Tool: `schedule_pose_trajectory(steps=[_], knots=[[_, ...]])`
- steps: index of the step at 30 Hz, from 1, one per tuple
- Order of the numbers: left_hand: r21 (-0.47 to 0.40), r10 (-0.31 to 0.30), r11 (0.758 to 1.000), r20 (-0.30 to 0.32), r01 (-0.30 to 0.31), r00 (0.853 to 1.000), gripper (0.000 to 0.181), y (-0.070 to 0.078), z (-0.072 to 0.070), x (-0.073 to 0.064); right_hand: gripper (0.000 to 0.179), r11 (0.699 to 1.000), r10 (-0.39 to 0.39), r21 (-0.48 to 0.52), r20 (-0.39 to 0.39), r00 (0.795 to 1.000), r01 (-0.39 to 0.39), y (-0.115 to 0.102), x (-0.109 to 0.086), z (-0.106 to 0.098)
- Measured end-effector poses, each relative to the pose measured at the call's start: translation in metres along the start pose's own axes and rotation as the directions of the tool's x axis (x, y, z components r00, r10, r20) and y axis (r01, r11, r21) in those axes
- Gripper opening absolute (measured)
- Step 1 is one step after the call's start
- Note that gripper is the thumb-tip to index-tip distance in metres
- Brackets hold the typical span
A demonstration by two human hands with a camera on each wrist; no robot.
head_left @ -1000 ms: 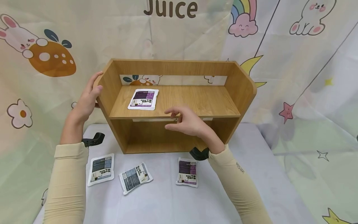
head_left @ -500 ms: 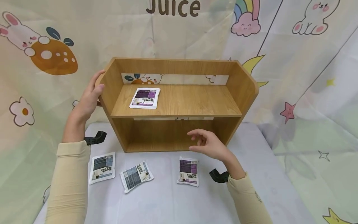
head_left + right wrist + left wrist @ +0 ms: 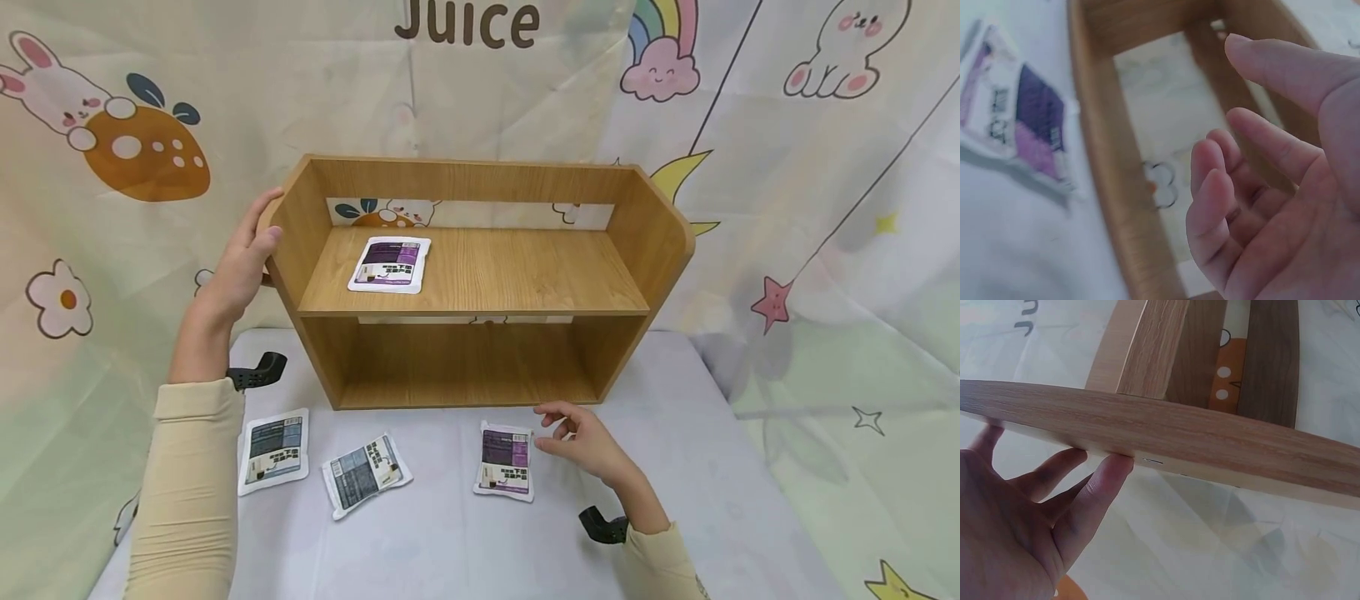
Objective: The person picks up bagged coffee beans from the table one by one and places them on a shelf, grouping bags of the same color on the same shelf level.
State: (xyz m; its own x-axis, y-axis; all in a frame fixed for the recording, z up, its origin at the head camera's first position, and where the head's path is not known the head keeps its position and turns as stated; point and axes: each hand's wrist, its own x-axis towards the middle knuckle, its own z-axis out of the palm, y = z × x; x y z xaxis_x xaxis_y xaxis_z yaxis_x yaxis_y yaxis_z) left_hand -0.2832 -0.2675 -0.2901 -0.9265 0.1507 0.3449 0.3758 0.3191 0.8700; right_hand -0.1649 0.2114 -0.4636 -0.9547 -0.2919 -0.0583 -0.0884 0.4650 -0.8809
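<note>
My left hand (image 3: 243, 258) rests against the outer left side of a two-level wooden shelf (image 3: 468, 314). In the left wrist view the thumb and fingertips of that hand (image 3: 1041, 512) touch the side panel (image 3: 1147, 428) without wrapping round it. My right hand (image 3: 581, 442) holds nothing, its fingers loosely bent, just right of a purple-and-white sachet (image 3: 504, 460) on the table. The right wrist view has this hand (image 3: 1285, 206) apart from the purple sachet (image 3: 1022, 112). Another purple-and-white sachet (image 3: 389, 265) lies flat on the upper board, toward the left.
Two blue-grey and white sachets lie on the white table (image 3: 420, 550) in front of the shelf: one sachet (image 3: 274, 451) at the left, one tilted sachet (image 3: 367, 475) nearer the middle. A printed cloth (image 3: 487, 100) hangs behind the shelf.
My right hand has moved down and to the right, from in front of the upper board to beside the purple sachet on the table. The left hand has stayed on the shelf's side.
</note>
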Motion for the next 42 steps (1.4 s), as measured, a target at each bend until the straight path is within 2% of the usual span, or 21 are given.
schedule_pose_trajectory(steps=[6,11,14,18,24,28,33,38,42], knots=[[0.005,-0.002,1.000,-0.019,0.002,1.000,0.052,0.001,-0.002,-0.002,0.049,0.994,0.073,0.082,-0.044,0.996,-0.069,0.022,-0.006,0.014],[0.022,-0.020,1.000,-0.004,0.020,1.000,0.053,-0.001,-0.001,-0.008,0.049,0.987,0.121,0.118,-0.071,0.990,-0.113,0.038,-0.013,0.030],[0.023,-0.022,0.999,0.005,0.022,1.000,0.053,0.000,-0.001,-0.009,0.049,0.990,0.114,0.096,-0.097,0.989,-0.105,0.044,-0.015,0.040],[0.012,-0.006,1.000,-0.012,0.006,1.000,0.053,0.003,-0.002,-0.006,0.049,0.997,0.063,0.057,-0.159,0.985,-0.054,0.047,-0.010,0.048],[0.003,-0.005,1.000,-0.023,0.005,1.000,0.054,0.006,-0.005,-0.005,0.052,0.997,0.055,0.072,-0.205,0.977,-0.041,0.050,-0.004,0.057],[-0.008,0.007,1.000,-0.025,-0.008,1.000,0.054,0.007,-0.005,-0.002,0.063,1.000,0.030,0.007,-0.199,0.980,-0.029,0.054,-0.002,0.065],[-0.002,0.003,1.000,-0.013,-0.003,1.000,0.053,0.005,-0.002,0.000,0.080,0.988,0.025,-0.144,-0.231,0.973,-0.059,0.055,0.000,0.077],[0.010,0.007,1.000,-0.013,-0.007,1.000,0.052,0.002,-0.001,-0.001,0.108,0.945,0.042,-0.304,-0.258,0.965,-0.122,0.049,0.002,0.089],[0.006,0.007,1.000,-0.005,-0.007,1.000,0.052,0.002,0.000,-0.002,0.114,0.915,0.048,-0.375,-0.273,0.961,-0.152,0.046,0.004,0.095]])
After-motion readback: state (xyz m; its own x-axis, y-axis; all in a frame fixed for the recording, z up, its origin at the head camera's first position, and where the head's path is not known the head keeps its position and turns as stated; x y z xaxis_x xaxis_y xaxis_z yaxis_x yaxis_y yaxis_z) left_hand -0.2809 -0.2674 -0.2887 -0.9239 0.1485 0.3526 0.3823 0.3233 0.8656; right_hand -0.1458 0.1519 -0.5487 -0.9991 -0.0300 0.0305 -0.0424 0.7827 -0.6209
